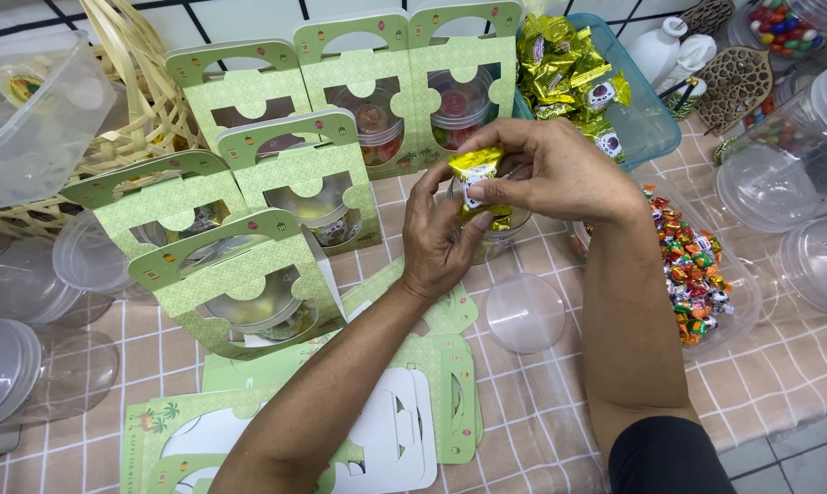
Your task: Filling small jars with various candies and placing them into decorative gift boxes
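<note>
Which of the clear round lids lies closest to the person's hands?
The lone clear lid lying flat on the checked cloth, just below the right hand; the other lids sit at the table's edges.

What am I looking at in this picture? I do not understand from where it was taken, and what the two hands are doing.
There is one picture, taken by a camera worn on a person's head, looking down at that person's own bare hands. No machine is involved.

The left hand and the right hand together hold a gold-wrapped sweet over a small clear jar. The jar's clear lid lies beside it on the checked tablecloth.

To the left stand green card gift boxes with round windows, with flat unfolded ones in front. Behind the hands, a blue tub holds more gold sweets. To the right, a clear container holds small colourful sweets.
</note>
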